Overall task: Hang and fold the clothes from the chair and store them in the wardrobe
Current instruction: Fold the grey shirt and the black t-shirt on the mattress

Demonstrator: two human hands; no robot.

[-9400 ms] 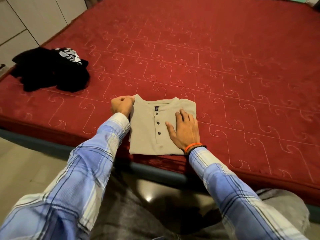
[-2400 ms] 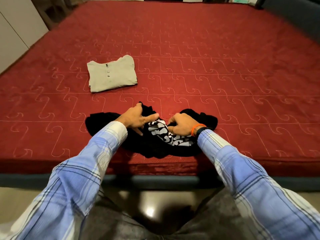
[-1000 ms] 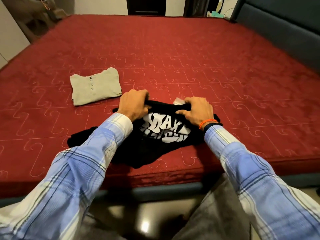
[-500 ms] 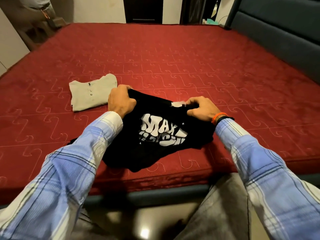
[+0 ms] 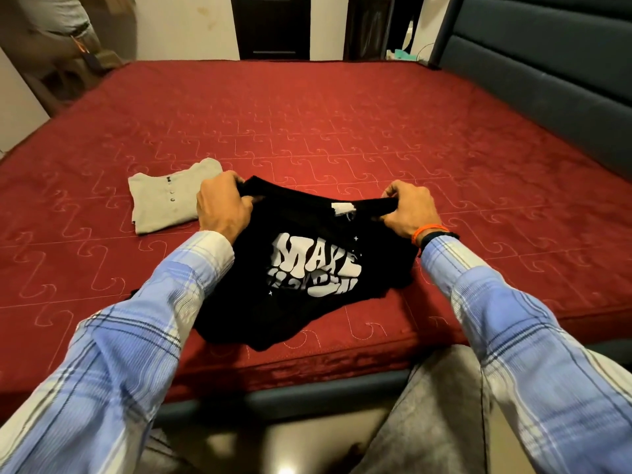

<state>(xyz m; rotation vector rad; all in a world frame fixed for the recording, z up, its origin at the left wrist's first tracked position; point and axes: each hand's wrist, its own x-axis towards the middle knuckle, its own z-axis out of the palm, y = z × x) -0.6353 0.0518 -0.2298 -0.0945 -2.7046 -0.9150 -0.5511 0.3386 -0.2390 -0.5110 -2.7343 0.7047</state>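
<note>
Two shirts on a red quilted mattress [image 5: 342, 131], seen from the wearer's head cam. At left-center of frame lies a folded beige shirt [image 5: 164, 200], buttons facing up, flat on the mattress just beside the left hand [image 5: 222, 206]. That hand, fingers curled, grips the top edge of a black T-shirt [image 5: 307, 268] at its left shoulder. The black tee fills frame center: white bubble lettering on the chest, a white neck tag at the collar, fabric rumpled, w/ its lower part bunched on the mattress near the front edge. Its top edge is stretched between both hands; the rest of the tee hangs below and toward the camera from the grip. At right-center, the right hand [image 5: 407, 210] pinches the tee's other shoulder, thumb and fingers closed on the cloth; an orange band [image 5: 429, 230] and a dark one sit at that wrist. Both arms wear blue plaid sleeves. A dark padded headboard [image 5: 547, 80] runs along the upper right of frame. Count: 2 shirts, 2 hands, 1 mattress.
</note>
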